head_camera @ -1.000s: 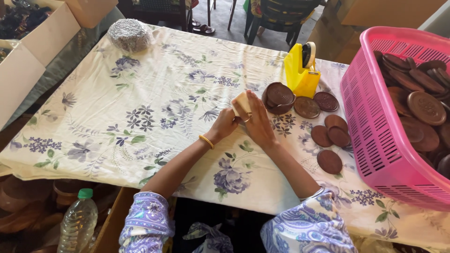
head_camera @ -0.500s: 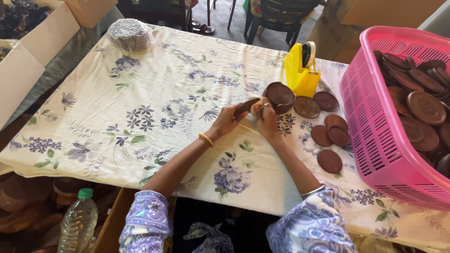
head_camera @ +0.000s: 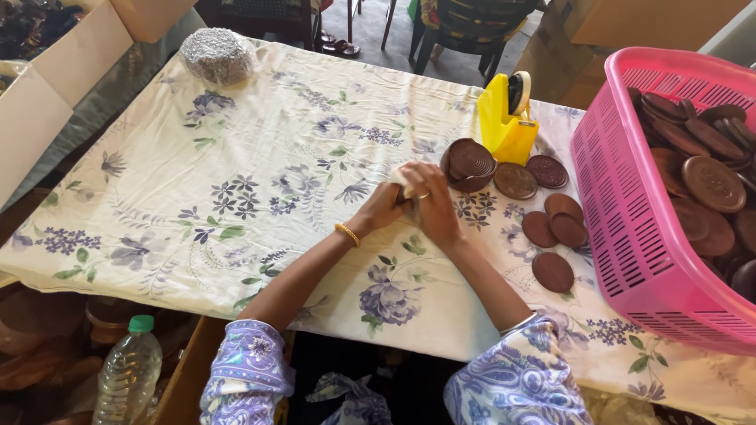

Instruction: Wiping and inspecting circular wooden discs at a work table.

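My left hand point(head_camera: 383, 206) and my right hand point(head_camera: 431, 203) meet over the flowered tablecloth point(head_camera: 236, 197), both closed on a small pale piece of tape or paper point(head_camera: 402, 183); it is mostly hidden by the fingers. Just right of my hands stands a short stack of brown discs point(head_camera: 469, 163). Several single brown discs point(head_camera: 553, 228) lie flat on the cloth beyond it. A yellow tape dispenser point(head_camera: 508, 118) stands behind the stack.
A pink plastic basket point(head_camera: 630, 228) with several brown discs fills the right side. A foil-wrapped round bundle point(head_camera: 216, 55) sits far left. A cardboard box point(head_camera: 47, 86) stands left of the table, a plastic bottle point(head_camera: 126, 378) below, chairs behind.
My hands have drawn closer together and curled around the pale piece, which showed more plainly a second ago. The discs and dispenser have not moved.
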